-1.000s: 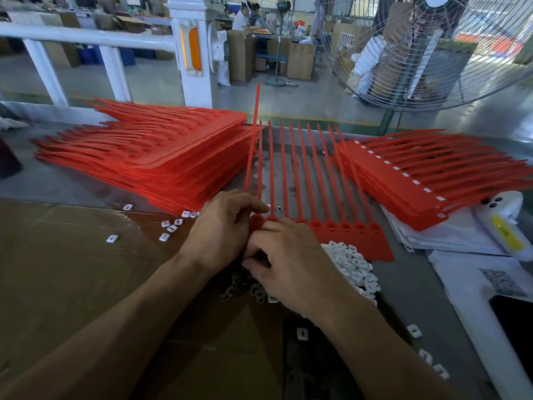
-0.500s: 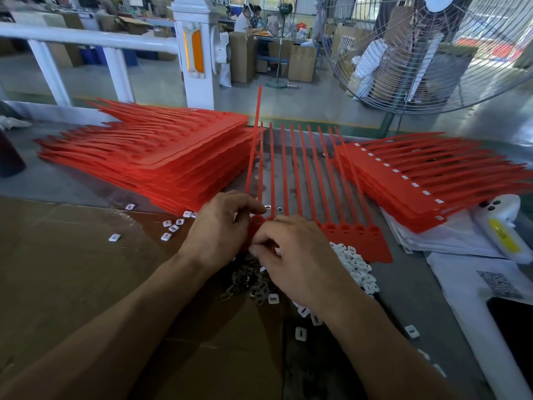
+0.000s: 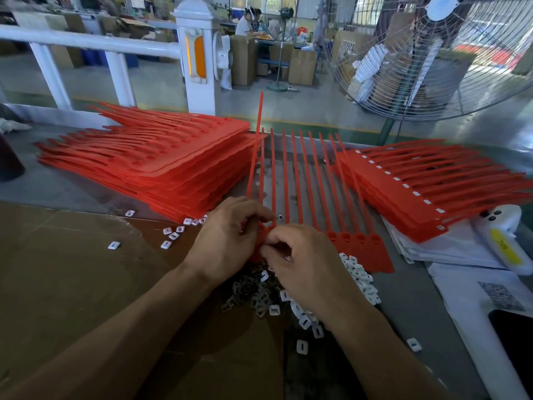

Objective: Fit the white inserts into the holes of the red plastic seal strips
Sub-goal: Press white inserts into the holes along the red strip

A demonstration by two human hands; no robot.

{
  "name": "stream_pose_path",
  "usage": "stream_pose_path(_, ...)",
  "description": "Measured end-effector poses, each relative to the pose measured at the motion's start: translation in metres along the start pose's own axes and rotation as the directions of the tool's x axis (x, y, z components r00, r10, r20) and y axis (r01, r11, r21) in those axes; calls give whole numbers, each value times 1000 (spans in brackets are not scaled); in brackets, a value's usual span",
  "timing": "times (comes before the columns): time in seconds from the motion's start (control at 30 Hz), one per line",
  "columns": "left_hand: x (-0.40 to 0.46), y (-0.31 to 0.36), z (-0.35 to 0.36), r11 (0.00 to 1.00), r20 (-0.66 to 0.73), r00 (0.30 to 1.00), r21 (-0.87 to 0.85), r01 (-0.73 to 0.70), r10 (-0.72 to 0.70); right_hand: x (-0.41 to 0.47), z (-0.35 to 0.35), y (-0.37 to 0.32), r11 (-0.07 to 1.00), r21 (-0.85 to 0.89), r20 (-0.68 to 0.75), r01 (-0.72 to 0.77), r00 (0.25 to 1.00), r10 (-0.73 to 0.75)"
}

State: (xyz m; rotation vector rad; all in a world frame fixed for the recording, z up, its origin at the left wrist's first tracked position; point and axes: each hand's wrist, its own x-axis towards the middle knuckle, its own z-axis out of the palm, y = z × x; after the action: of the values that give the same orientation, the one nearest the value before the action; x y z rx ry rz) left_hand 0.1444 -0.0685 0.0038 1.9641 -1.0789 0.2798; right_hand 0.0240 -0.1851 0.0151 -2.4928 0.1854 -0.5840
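Observation:
A red comb of seal strips (image 3: pixel 357 249) lies flat in the middle of the bench, its tails pointing away from me. My left hand (image 3: pixel 225 238) grips the comb's left end, thumb and fingers curled round the leftmost strip head. My right hand (image 3: pixel 302 261) is right beside it, fingertips pinched at the same strip head; what they pinch is hidden. A heap of white inserts (image 3: pixel 357 275) lies under and to the right of my right hand, with more inserts (image 3: pixel 274 308) scattered nearer me.
A tall stack of red combs (image 3: pixel 150 166) fills the left of the bench; a second stack (image 3: pixel 418 186) with white inserts showing lies at the right. Loose inserts (image 3: pixel 173 235) dot the cardboard (image 3: pixel 72 284). A white scanner (image 3: pixel 501 241) rests on papers at right. A big fan (image 3: pixel 432 53) stands behind.
My right hand has slid slightly left and forward, uncovering more of the insert heap, and its fingers have closed in at the leftmost strip head. My left hand has stayed put.

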Motion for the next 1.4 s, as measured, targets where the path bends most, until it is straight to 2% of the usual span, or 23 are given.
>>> stream_pose_path(0.17, -1, 6, -1, 995, -22, 997, -63, -80, 79, 1, -9, 6, 927, 286, -22, -243, 966, 259)
stream_pose_path(0.3, -2, 11, -1, 982, 18, 984, -76, -173, 175, 4, -20, 10, 845, 425, -2, -325, 933, 361)
stream_pose_path(0.5, 0, 12, -5, 972, 23, 974, -75, -222, 224, 4, -22, 10, 819, 453, 73, -353, 930, 361)
stream_pose_path(0.63, 2, 12, -7, 974, -5, 977, -84, -212, 213, 4, -22, 9, 839, 462, 8, -286, 948, 319)
stream_pose_path(0.77, 1, 10, -6, 985, -13, 991, -114, -131, 130, 4, -22, 7, 869, 447, -46, -212, 965, 259)
stream_pose_path(0.9, 2, 6, -4, 983, 17, 996, -164, -79, 83, 5, -24, 9, 885, 409, -33, -223, 966, 258)
stream_pose_path(1.0, 4, -2, -6, 999, -14, 999, -10, -49, 49, 14, -30, 16, 907, 321, -87, -274, 945, 316)
stream_pose_path(1.13, 3, -12, -7, 969, 16, 984, 178, 173, -178, 27, -33, 32, 918, 101, -19, -383, 922, 386)
stream_pose_path(1.4, 2, -11, -3, 949, 73, 958, 176, 261, -277, 31, -16, 40, 926, -51, -23, -374, 927, 374)
